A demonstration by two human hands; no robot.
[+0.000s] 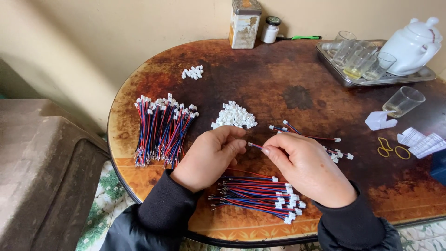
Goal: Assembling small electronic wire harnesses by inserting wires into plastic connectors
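My left hand (211, 157) and my right hand (304, 166) meet over the brown oval table (278, 79). Between their fingertips is a short red-and-blue wire pair (254, 146); my right hand pinches it and my left fingers close at its free end, what they hold there hidden. Just beyond my left hand lies a heap of small white plastic connectors (234, 116). Under my wrists lies a bundle of red-and-blue wires with white connectors (258, 195). A bigger bundle of such wires (162, 130) lies to the left.
Some loose wires (320, 142) lie right of my hands. A smaller heap of white connectors (193, 72) sits far left. At the back are a tin (245, 23), a small bottle (270, 29) and a metal tray (334, 69) with glasses and a white teapot (413, 44). A glass (403, 101), rubber bands (392, 149) and papers lie right.
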